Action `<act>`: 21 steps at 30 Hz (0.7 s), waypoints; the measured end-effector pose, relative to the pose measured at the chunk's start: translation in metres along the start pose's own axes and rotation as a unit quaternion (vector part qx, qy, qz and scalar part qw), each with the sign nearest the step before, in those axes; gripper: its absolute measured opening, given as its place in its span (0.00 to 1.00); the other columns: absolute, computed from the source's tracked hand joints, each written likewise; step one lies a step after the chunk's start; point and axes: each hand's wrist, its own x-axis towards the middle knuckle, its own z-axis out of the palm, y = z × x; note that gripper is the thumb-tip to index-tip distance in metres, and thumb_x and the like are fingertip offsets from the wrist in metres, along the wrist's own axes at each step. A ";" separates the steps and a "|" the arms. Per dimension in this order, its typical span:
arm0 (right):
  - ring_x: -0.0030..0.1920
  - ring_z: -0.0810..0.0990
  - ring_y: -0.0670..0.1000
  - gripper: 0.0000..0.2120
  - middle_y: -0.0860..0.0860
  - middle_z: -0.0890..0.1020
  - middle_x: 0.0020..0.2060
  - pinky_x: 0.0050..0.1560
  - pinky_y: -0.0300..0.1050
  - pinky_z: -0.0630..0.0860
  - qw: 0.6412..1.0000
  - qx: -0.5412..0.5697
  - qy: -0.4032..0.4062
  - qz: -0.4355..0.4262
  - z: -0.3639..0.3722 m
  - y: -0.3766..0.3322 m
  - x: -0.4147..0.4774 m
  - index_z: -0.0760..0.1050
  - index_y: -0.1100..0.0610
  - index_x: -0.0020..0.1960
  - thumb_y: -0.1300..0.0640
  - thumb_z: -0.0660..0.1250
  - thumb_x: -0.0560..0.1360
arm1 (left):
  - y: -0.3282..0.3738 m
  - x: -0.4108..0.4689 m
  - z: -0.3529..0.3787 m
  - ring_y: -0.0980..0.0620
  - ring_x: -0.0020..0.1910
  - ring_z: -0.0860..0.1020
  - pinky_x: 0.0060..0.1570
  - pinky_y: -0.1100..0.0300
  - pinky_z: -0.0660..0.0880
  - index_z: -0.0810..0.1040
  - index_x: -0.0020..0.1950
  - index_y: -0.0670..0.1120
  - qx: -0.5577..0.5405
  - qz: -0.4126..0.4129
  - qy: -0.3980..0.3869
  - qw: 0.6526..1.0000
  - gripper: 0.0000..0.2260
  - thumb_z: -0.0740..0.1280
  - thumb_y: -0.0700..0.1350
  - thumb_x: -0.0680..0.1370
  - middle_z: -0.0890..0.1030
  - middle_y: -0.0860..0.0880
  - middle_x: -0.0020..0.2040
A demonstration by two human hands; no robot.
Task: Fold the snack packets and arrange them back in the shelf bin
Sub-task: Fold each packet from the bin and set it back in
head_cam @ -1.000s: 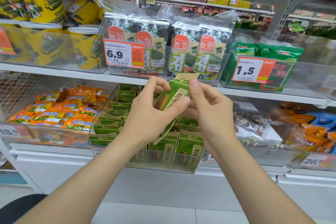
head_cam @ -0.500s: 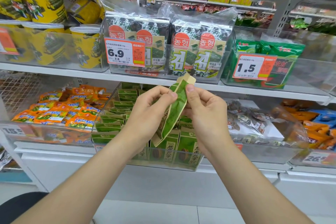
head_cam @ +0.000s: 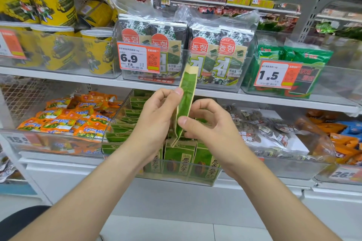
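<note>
Left hand [head_cam: 156, 119] and right hand [head_cam: 211, 129] are held close together in front of the shelf bin [head_cam: 176, 177], and one green snack packet [head_cam: 187, 96] is pinched by both. The packet is folded lengthwise into a narrow strip and held nearly upright, its top tilted slightly right. It is gripped at mid-height by a left fingertip and nearer the bottom end by a right fingertip. The bottom tip hangs just above the upright green packets [head_cam: 179, 160] standing at the front of the clear bin. The top end rises past the upper shelf edge [head_cam: 274, 98], in front of the seaweed packs [head_cam: 207, 53]. Open room is seen below the bin, around both forearms.
</note>
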 end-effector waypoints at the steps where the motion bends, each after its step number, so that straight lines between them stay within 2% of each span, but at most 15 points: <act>1: 0.44 0.87 0.49 0.10 0.51 0.87 0.51 0.52 0.51 0.85 1.000 -0.003 0.022 -0.016 0.000 0.000 0.001 0.79 0.58 0.53 0.59 0.79 0.76 | 0.001 0.000 -0.001 0.41 0.47 0.76 0.49 0.48 0.74 0.75 0.54 0.45 0.012 -0.001 -0.007 1.000 0.12 0.68 0.54 0.84 0.79 0.39 0.49; 3: 0.41 0.84 0.45 0.06 0.48 0.87 0.46 0.46 0.41 0.80 0.996 -0.013 0.063 -0.055 -0.003 -0.001 0.002 0.81 0.58 0.48 0.59 0.77 0.77 | 0.003 0.001 -0.006 0.35 0.55 0.82 0.57 0.45 0.79 0.75 0.57 0.47 0.061 -0.012 -0.031 0.998 0.13 0.68 0.56 0.83 0.84 0.38 0.57; 5: 0.42 0.84 0.44 0.05 0.48 0.88 0.45 0.46 0.37 0.78 0.994 -0.019 0.079 -0.079 -0.006 -0.002 0.003 0.82 0.59 0.47 0.58 0.75 0.79 | 0.004 0.001 -0.012 0.40 0.62 0.83 0.62 0.40 0.81 0.73 0.60 0.47 0.101 -0.030 -0.057 0.993 0.15 0.71 0.55 0.82 0.83 0.42 0.63; 8: 0.41 0.84 0.44 0.06 0.48 0.88 0.42 0.45 0.36 0.78 0.994 -0.025 0.074 -0.080 -0.008 0.000 0.003 0.84 0.58 0.48 0.56 0.74 0.80 | 0.006 -0.001 -0.018 0.45 0.60 0.84 0.62 0.39 0.82 0.72 0.62 0.48 0.115 -0.039 -0.079 0.989 0.16 0.74 0.49 0.81 0.83 0.47 0.63; 12: 0.33 0.78 0.42 0.11 0.46 0.85 0.33 0.38 0.33 0.73 0.994 0.020 0.089 -0.051 -0.006 0.002 0.002 0.84 0.57 0.40 0.52 0.74 0.79 | 0.004 -0.003 -0.023 0.42 0.57 0.86 0.63 0.40 0.81 0.71 0.62 0.50 0.171 -0.015 -0.095 0.981 0.29 0.80 0.56 0.70 0.84 0.51 0.62; 14: 0.30 0.76 0.40 0.13 0.45 0.82 0.29 0.36 0.33 0.72 0.995 0.051 0.084 -0.031 -0.004 0.001 0.001 0.81 0.58 0.39 0.52 0.73 0.79 | 0.002 -0.005 -0.023 0.37 0.55 0.85 0.61 0.38 0.81 0.70 0.62 0.49 0.172 -0.014 -0.097 0.980 0.31 0.81 0.55 0.67 0.85 0.50 0.61; 16: 0.35 0.81 0.49 0.14 0.54 0.85 0.34 0.43 0.42 0.78 0.992 0.094 0.079 -0.007 -0.003 -0.002 0.002 0.82 0.60 0.41 0.50 0.73 0.78 | 0.002 -0.004 -0.024 0.32 0.58 0.84 0.60 0.35 0.82 0.71 0.63 0.49 0.137 -0.024 -0.097 0.985 0.29 0.82 0.50 0.68 0.84 0.47 0.62; 18: 0.44 0.83 0.59 0.16 0.65 0.86 0.47 0.51 0.56 0.81 0.987 0.145 0.067 0.019 -0.005 -0.005 0.003 0.84 0.61 0.46 0.47 0.73 0.76 | 0.003 -0.002 -0.023 0.31 0.58 0.84 0.55 0.38 0.84 0.73 0.64 0.47 0.098 -0.030 -0.083 0.991 0.24 0.80 0.40 0.73 0.84 0.43 0.61; 19: 0.45 0.84 0.61 0.16 0.67 0.86 0.50 0.52 0.58 0.81 0.985 0.158 0.057 0.026 -0.006 -0.006 0.003 0.85 0.61 0.47 0.47 0.73 0.76 | 0.003 -0.001 -0.023 0.32 0.56 0.85 0.53 0.41 0.85 0.73 0.64 0.46 0.090 -0.027 -0.071 0.993 0.22 0.78 0.35 0.75 0.85 0.42 0.60; 21: 0.45 0.83 0.62 0.16 0.68 0.86 0.49 0.54 0.62 0.81 0.986 0.157 0.046 0.027 -0.008 -0.006 0.003 0.86 0.61 0.47 0.46 0.74 0.74 | 0.004 -0.001 -0.021 0.36 0.52 0.85 0.49 0.44 0.85 0.72 0.64 0.44 0.079 -0.029 -0.063 0.995 0.20 0.75 0.32 0.77 0.86 0.42 0.57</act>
